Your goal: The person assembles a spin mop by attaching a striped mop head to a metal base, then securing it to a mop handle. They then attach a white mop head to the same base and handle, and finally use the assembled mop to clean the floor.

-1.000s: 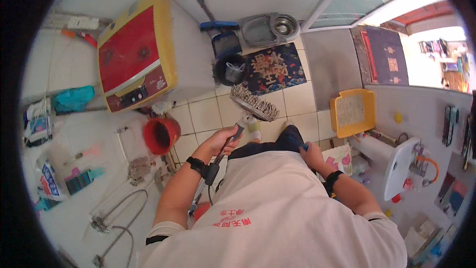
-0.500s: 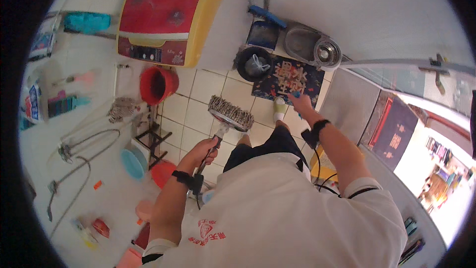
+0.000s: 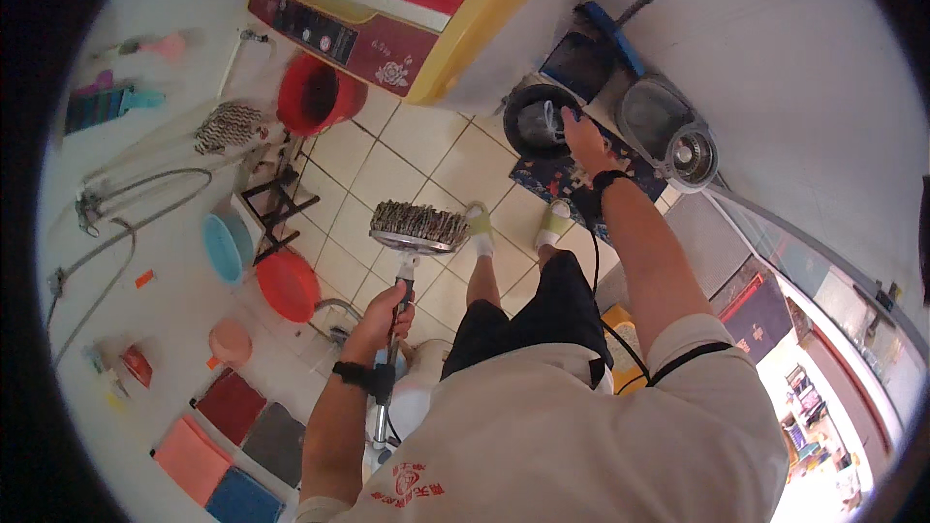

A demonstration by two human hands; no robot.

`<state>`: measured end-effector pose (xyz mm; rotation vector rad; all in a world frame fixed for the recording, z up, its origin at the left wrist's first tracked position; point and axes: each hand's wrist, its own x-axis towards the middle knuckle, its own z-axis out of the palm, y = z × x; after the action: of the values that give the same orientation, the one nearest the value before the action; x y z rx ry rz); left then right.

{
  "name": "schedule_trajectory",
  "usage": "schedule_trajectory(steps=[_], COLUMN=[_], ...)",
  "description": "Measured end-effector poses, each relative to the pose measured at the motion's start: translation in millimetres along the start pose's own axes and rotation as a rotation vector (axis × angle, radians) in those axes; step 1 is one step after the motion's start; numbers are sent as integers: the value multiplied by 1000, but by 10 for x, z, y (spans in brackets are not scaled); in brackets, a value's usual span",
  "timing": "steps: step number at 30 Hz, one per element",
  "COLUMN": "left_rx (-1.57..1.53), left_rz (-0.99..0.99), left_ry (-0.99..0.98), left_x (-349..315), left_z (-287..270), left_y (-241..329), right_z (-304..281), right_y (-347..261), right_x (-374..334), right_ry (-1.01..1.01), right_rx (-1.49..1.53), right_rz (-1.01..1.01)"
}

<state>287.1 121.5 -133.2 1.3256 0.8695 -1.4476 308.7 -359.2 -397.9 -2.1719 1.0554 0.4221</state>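
Note:
My left hand (image 3: 384, 316) is wrapped around the handle of a mop (image 3: 418, 226), just below its round head. The head is raised off the floor, its grey-brown strands facing away from me. My right arm stretches forward, and my right hand (image 3: 587, 143) is at the right side of a round black bin (image 3: 511, 126). Inside the bin lies a grey plastic bag (image 3: 535, 124) with a pale knotted top. My fingertips are close to that knot and the rim; whether they grip either one cannot be made out.
A dark patterned mat (image 3: 542, 174) lies beside the bin. Behind it are a blue dustpan (image 3: 579, 66) and a grey mop bucket (image 3: 651, 116) with a metal spinner. A red-and-yellow washing machine (image 3: 358, 44), a red bucket (image 3: 358, 105), a black rack (image 3: 281, 203) and basins (image 3: 289, 286) stand left.
My right hand has moved forward from over the mat to the bin. My view has shifted, and the mop, still in my left hand, has turned a little. Both feet now show.

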Motion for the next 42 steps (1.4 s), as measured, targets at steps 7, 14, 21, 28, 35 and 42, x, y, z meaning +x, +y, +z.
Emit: schedule_trajectory(steps=[7, 14, 21, 28, 35, 42], left_rx=[-97, -71, -5, 101, 387, 495], left_rz=[-12, -49, -36, 78, 367, 529], left_ry=[22, 77, -13, -136, -115, -204], left_x=[207, 294, 202, -256, -691, -988], left_z=[-308, -417, -343, -374, -303, -135], left_y=[-224, -304, -142, 73, 228, 464], right_z=[555, 505, 330, -198, -1130, -1898], right_y=[68, -22, 379, 59, -1217, -2304], right_x=[597, 511, -169, -1505, -2474, -3166], right_ry=[-130, -59, -163, -370, -447, -411], right_rx=[157, 33, -137, 14, 308, 429], right_rz=[-50, -21, -177, -455, -439, -743])
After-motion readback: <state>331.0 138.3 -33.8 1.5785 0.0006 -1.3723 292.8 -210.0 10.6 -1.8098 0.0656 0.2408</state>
